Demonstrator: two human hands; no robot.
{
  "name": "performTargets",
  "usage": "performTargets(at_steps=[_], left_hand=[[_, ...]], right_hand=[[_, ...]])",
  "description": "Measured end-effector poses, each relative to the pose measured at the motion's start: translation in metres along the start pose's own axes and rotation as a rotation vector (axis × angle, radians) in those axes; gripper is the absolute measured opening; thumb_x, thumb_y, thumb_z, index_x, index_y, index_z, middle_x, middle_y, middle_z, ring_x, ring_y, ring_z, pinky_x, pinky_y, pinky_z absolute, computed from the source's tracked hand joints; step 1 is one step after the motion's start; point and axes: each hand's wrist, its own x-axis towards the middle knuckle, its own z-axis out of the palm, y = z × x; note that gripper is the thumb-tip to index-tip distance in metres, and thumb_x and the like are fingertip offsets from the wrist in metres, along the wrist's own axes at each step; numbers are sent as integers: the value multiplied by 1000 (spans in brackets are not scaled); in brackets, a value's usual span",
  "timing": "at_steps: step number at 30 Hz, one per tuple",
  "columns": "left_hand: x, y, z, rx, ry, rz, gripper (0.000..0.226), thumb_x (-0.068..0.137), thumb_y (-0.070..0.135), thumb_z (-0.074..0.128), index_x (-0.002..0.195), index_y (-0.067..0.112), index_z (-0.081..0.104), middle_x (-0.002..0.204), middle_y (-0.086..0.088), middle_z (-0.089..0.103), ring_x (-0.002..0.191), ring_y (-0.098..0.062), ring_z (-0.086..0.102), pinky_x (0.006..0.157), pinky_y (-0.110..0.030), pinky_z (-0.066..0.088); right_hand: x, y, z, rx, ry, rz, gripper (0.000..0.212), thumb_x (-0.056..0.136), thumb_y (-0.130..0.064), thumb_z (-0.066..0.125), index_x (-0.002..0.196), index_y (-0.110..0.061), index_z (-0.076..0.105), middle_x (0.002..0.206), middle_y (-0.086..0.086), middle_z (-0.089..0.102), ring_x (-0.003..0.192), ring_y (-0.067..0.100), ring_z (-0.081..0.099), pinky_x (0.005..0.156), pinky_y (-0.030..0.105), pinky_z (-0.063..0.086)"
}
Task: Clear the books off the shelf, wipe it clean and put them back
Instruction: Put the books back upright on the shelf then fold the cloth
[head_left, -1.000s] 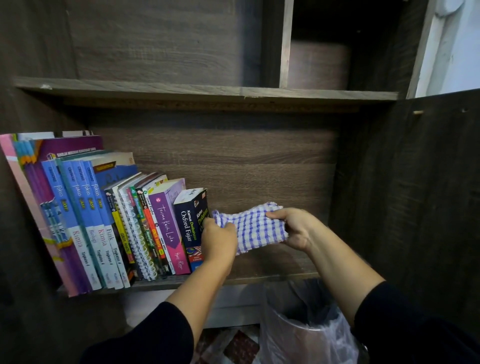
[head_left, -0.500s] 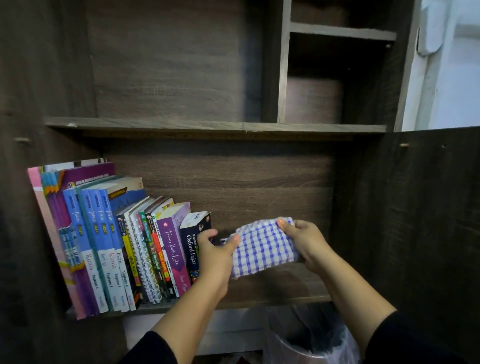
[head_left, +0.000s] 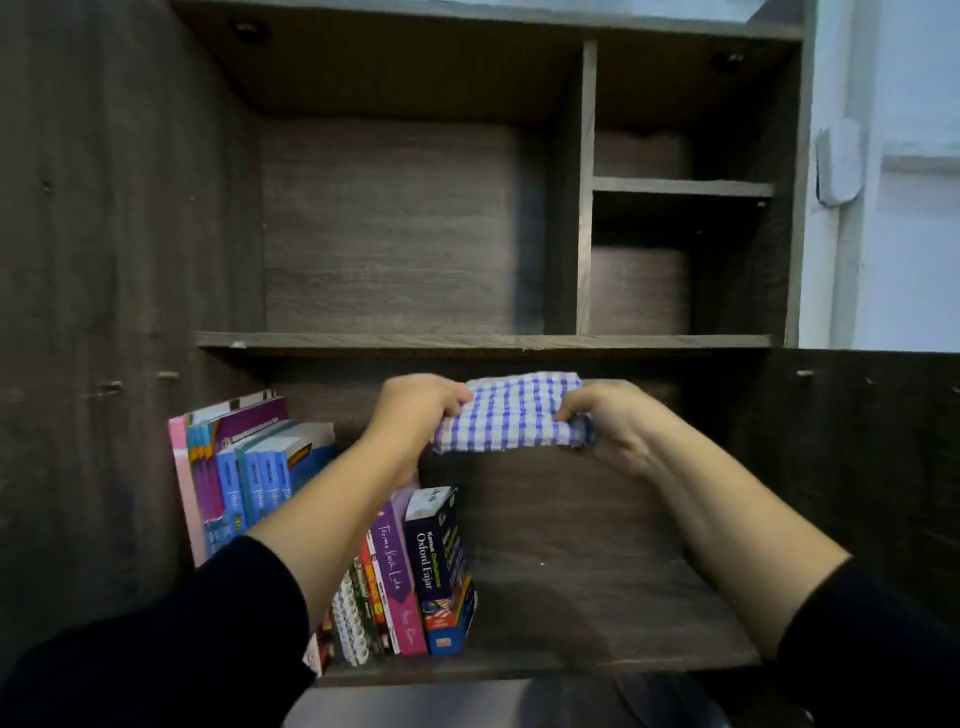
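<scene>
A folded blue-and-white checked cloth is held up in front of the shelf's back panel, just under the upper board. My left hand grips its left end and my right hand grips its right end. A row of books stands at the left of the lower shelf, leaning left; the dark Oxford Fajar dictionary is the rightmost. My left forearm hides the middle of the row. The right half of that shelf is bare wood.
The upper shelf board lies just above the cloth, with an open compartment over it and a divider with small cubbies on the right. Dark cabinet sides flank both arms. A white wall shows far right.
Both hands have lifted the cloth from near the lower shelf's level up toward the underside of the upper board. The view has tilted upward, showing more of the upper compartments.
</scene>
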Motion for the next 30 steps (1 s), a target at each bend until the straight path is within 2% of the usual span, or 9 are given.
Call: performTargets(at_steps=[1, 3, 5, 7, 10, 14, 18, 22, 30], left_hand=[[4, 11, -4, -5, 30, 50, 25, 83, -6, 54, 96, 5, 72, 100, -4, 68, 97, -17, 62, 90, -31, 49], [15, 28, -12, -10, 67, 140, 21, 83, -7, 57, 91, 5, 72, 96, -3, 67, 95, -14, 61, 82, -24, 47], [32, 42, -15, 13, 91, 177, 17, 84, -4, 61, 83, 10, 70, 92, -1, 66, 89, -12, 60, 71, -19, 46], [55, 51, -13, 24, 132, 194, 18, 83, -3, 64, 76, 13, 66, 85, -1, 65, 85, -12, 59, 65, -18, 44], [89, 60, -7, 53, 183, 188, 24, 82, -1, 66, 65, 15, 62, 78, -3, 63, 85, -17, 59, 72, -25, 46], [120, 65, 0, 127, 197, 182, 19, 87, 8, 64, 69, 14, 64, 85, -7, 65, 90, -23, 62, 78, -25, 43], [126, 61, 1, 291, 145, 230, 24, 93, 27, 58, 103, 9, 69, 97, -6, 65, 93, -22, 59, 85, -28, 43], [121, 47, 1, 517, 100, 268, 10, 79, 20, 66, 76, 25, 75, 93, -2, 74, 94, -22, 66, 91, -36, 52], [117, 41, 4, 573, 136, 284, 11, 82, 24, 67, 88, 28, 76, 100, 3, 73, 96, -17, 64, 91, -34, 52]], right_hand=[[3, -14, 4, -40, 33, -56, 15, 74, 13, 52, 80, 4, 62, 64, 12, 69, 57, 23, 66, 68, 35, 57], [11, -42, 13, -140, 138, -154, 9, 71, 12, 60, 74, 3, 61, 54, 10, 64, 51, 23, 60, 59, 32, 51], [22, -62, 20, -198, 180, -225, 25, 71, 6, 65, 95, 4, 62, 78, 17, 65, 64, 25, 63, 60, 32, 54], [37, -76, 25, -227, 207, -261, 50, 74, 0, 69, 121, -2, 54, 108, 17, 63, 93, 29, 66, 82, 40, 57], [59, -88, 29, -370, 291, -299, 54, 81, -6, 69, 131, -4, 49, 124, 14, 57, 112, 28, 58, 94, 35, 50], [84, -92, 36, -508, 354, -306, 37, 88, -11, 63, 123, -2, 57, 121, 15, 61, 109, 27, 59, 85, 31, 49], [87, -83, 39, -744, 341, -375, 33, 96, -14, 49, 127, -6, 54, 126, 12, 57, 113, 28, 56, 86, 33, 46], [86, -69, 38, -925, 307, -494, 28, 92, -12, 48, 112, -10, 67, 114, 10, 66, 102, 25, 61, 83, 34, 51], [85, -63, 34, -1021, 278, -446, 27, 92, -11, 50, 112, -9, 69, 110, 11, 67, 99, 26, 61, 74, 30, 46]])
